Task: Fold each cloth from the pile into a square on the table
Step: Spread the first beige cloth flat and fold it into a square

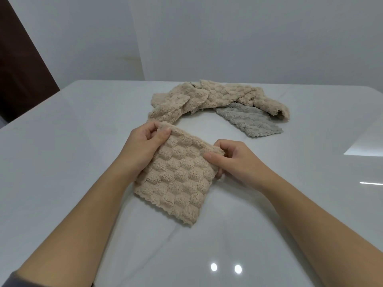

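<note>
A beige fluffy cloth (176, 179), folded into a rough square, is held just above the white table (72, 141) in front of me. My left hand (143, 143) pinches its far left corner between thumb and fingers. My right hand (230, 158) grips its far right corner, thumb on top. The near edge of the cloth hangs down towards the table. Behind it lies the pile of crumpled beige cloths (209, 98), with one grey cloth (248, 119) spread flat at its right front.
The table's far edge meets a white wall (228, 38). A dark brown door or panel (18, 69) stands at the far left. Bright light reflections show on the glossy tabletop at the right and near me.
</note>
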`<move>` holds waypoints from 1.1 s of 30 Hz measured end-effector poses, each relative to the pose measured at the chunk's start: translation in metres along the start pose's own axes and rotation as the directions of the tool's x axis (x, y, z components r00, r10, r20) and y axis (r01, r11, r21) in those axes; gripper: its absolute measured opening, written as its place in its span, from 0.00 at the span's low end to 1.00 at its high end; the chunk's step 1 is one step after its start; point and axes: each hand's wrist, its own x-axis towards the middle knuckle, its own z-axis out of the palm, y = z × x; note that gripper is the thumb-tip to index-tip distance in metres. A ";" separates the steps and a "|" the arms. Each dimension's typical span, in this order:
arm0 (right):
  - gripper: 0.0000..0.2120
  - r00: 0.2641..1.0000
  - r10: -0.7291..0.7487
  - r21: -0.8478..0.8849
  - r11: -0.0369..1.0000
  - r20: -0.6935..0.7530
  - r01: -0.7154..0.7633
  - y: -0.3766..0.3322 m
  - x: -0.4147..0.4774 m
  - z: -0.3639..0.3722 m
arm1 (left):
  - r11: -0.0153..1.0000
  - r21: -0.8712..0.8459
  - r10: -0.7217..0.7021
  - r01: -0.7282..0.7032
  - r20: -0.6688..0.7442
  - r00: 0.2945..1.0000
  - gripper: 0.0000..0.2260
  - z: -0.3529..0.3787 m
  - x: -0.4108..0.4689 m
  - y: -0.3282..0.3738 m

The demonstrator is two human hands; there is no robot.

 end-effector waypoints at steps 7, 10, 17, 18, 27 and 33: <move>0.15 0.996 -0.004 -0.078 0.997 -0.092 -0.003 -0.005 0.001 0.002 | 0.998 0.052 0.039 -0.037 -0.040 0.998 0.04 -0.004 0.003 -0.004; 0.12 0.994 0.007 -0.025 1.000 -0.113 -0.010 -0.006 0.001 0.003 | 1.000 0.001 0.025 -0.025 -0.028 0.999 0.02 -0.001 0.002 -0.004; 0.15 0.986 0.104 0.110 0.990 -0.128 -0.090 -0.009 0.002 0.006 | 0.999 -0.031 0.031 -0.033 -0.082 0.996 0.02 0.001 0.001 -0.003; 0.15 0.981 0.110 0.160 0.984 -0.160 -0.084 -0.010 0.003 0.005 | 0.999 -0.021 0.034 -0.036 -0.091 0.995 0.03 0.000 0.001 -0.003; 0.12 0.953 0.270 0.306 0.927 -0.139 -0.218 -0.011 0.002 0.010 | 0.993 0.090 -0.064 0.069 -0.061 0.996 0.16 -0.002 0.003 -0.004; 0.08 0.971 0.136 0.153 0.982 -0.194 -0.107 -0.017 0.000 0.012 | 0.898 0.409 -0.277 0.166 0.230 0.933 0.06 -0.014 0.009 0.006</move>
